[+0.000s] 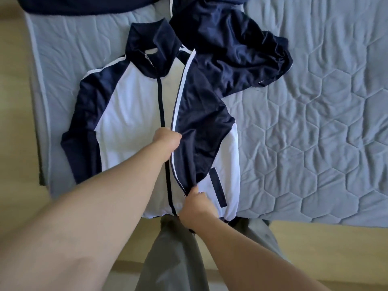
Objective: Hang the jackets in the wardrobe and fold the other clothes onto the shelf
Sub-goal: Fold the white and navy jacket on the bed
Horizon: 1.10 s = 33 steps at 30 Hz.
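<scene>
A navy and white zip jacket (130, 106) lies flat and front up on the grey quilted bed (315, 122), collar pointing away from me. Its right sleeve (201, 114), navy with a white stripe, is folded in across the chest. My left hand (167, 139) grips that sleeve's striped edge near the zip, mid-chest. My right hand (196, 205) pinches the sleeve's lower end near the hem, beside a navy pocket welt (218, 187). More navy cloth (241, 45) is bunched beyond the jacket's right shoulder.
Another dark navy garment (84, 5) lies along the bed's far edge at the top left. The bed's near edge is against my grey trousers (178, 248). Pale wooden floor (12, 101) runs to the left and below the bed.
</scene>
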{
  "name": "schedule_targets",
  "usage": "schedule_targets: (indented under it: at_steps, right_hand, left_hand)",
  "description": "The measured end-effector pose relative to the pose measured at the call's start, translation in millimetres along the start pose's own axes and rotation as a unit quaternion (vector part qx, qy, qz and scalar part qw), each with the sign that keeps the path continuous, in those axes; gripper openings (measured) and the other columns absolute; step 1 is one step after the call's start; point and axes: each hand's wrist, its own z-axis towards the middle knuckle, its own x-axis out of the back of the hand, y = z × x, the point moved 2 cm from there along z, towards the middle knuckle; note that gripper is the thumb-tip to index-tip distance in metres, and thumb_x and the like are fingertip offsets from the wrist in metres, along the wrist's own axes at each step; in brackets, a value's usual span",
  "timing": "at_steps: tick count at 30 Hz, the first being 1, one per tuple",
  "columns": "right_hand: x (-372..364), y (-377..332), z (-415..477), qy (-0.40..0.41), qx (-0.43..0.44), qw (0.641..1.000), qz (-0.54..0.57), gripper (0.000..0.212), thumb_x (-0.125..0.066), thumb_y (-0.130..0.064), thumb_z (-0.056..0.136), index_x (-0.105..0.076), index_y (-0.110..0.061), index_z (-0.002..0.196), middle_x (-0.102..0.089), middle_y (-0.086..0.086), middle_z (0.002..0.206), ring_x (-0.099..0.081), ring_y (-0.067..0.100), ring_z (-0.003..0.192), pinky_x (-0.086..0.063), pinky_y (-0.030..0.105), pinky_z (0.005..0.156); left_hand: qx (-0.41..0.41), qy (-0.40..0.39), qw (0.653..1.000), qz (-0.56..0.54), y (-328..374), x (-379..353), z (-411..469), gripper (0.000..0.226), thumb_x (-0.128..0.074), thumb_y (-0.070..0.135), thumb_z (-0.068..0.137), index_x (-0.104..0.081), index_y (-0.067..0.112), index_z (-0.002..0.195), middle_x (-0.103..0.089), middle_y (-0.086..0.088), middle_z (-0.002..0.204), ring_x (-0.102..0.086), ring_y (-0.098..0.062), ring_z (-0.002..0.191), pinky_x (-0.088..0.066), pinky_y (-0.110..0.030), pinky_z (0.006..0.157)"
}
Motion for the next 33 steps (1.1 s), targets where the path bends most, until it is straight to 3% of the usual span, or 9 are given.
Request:
schedule_targets:
  at_steps: [4, 8, 11, 13, 18, 23, 27, 32, 33]
  right_hand:
    - [-16, -6, 3, -0.014, -0.043, 0.996, -0.081, 0.068, -0.055, -0.019, 0.095, -0.019, 0.001, 0.15, -0.033, 0.016, 0.146, -0.053, 0.032, 0.127, -0.049, 0.041, 0.089]
    - [-32, -23, 3, -0.066, 0.0, 0.995, -0.07, 0.065, -0.049, -0.017, 0.097, -0.02, 0.007, 0.15, -0.028, 0.023, 0.148, -0.041, 0.039, 0.135, -0.043, 0.047, 0.103]
    - [-32, -32, 9, -0.09, 0.009, 0.996, 0.026, 0.03, -0.056, -0.016, 0.091, -0.056, -0.008, 0.12, -0.053, 0.012, 0.109, -0.054, 0.037, 0.114, -0.045, 0.039, 0.091]
    - [-20, -29, 16, -0.011, 0.01, 0.996, 0.093, 0.003, -0.054, -0.013, 0.087, -0.054, -0.016, 0.087, -0.053, 0.005, 0.087, -0.054, 0.031, 0.089, -0.044, 0.033, 0.075]
    - [47, 2, 45, 0.249, -0.055, 0.912, 0.321, 0.027, -0.052, -0.015, 0.083, -0.053, -0.019, 0.11, -0.061, 0.006, 0.115, -0.06, 0.027, 0.097, -0.044, 0.028, 0.079]
    - [70, 19, 68, 0.155, -0.073, 0.899, 0.403, 0.045, -0.071, -0.016, 0.078, -0.053, -0.019, 0.119, -0.065, 0.005, 0.102, -0.067, 0.025, 0.091, -0.051, 0.031, 0.066]
    - [49, 18, 70, 0.096, -0.122, 0.929, 0.336, 0.019, -0.07, -0.016, 0.078, -0.062, -0.014, 0.095, -0.066, 0.008, 0.084, -0.07, 0.029, 0.081, -0.059, 0.036, 0.07]
    - [13, 17, 65, 0.048, -0.174, 0.893, 0.413, 0.022, -0.059, -0.027, 0.091, -0.061, -0.012, 0.106, -0.071, 0.008, 0.088, -0.074, 0.028, 0.077, -0.056, 0.038, 0.075]
    - [9, 19, 66, 0.053, -0.176, 0.874, 0.449, 0.026, -0.06, -0.033, 0.091, -0.062, -0.013, 0.108, -0.072, 0.007, 0.093, -0.074, 0.027, 0.08, -0.056, 0.039, 0.078]
  left_hand:
    - [0.005, -0.05, 0.998, 0.039, -14, 7, 6, 0.019, -0.064, 0.007, 0.089, -0.064, 0.003, 0.108, -0.067, -0.017, 0.108, -0.067, -0.035, 0.099, -0.06, -0.046, 0.088]
    - [-0.051, -0.052, 0.993, 0.092, -16, 11, 2, 0.022, -0.07, 0.015, 0.086, -0.066, 0.004, 0.105, -0.069, -0.013, 0.104, -0.069, -0.033, 0.095, -0.061, -0.045, 0.085]
    - [-0.063, -0.056, 0.979, 0.188, -35, 8, -1, 0.015, -0.069, 0.018, 0.089, -0.055, 0.011, 0.088, -0.062, -0.006, 0.095, -0.062, -0.028, 0.086, -0.054, -0.034, 0.072]
    - [-0.06, -0.065, 0.973, 0.214, -51, 6, -1, 0.015, -0.068, 0.018, 0.09, -0.055, 0.009, 0.09, -0.061, -0.007, 0.1, -0.062, -0.028, 0.089, -0.052, -0.033, 0.073]
    - [-0.028, -0.123, 0.973, 0.193, -97, 5, -10, 0.033, -0.08, 0.031, 0.082, -0.068, 0.011, 0.104, -0.073, -0.007, 0.097, -0.072, -0.027, 0.091, -0.061, -0.039, 0.084]
    - [-0.053, -0.088, 0.976, 0.191, -137, -2, -25, 0.025, -0.076, 0.04, 0.08, -0.061, 0.021, 0.074, -0.072, 0.0, 0.077, -0.07, -0.021, 0.08, -0.048, -0.025, 0.061]
    - [-0.005, -0.093, 0.986, 0.137, -161, -14, -36, 0.045, -0.074, 0.061, 0.072, -0.065, 0.017, 0.063, -0.071, 0.004, 0.057, -0.067, -0.009, 0.052, -0.052, -0.025, 0.059]
    - [0.037, -0.104, 0.993, 0.038, -186, -25, -43, 0.008, -0.072, 0.011, 0.082, -0.072, 0.01, 0.089, -0.074, -0.016, 0.086, -0.072, -0.033, 0.084, -0.062, -0.044, 0.078]
    - [0.058, -0.105, 0.993, -0.018, -190, -24, -43, 0.019, -0.063, 0.001, 0.085, -0.071, 0.007, 0.1, -0.071, -0.019, 0.088, -0.07, -0.034, 0.082, -0.062, -0.043, 0.073]
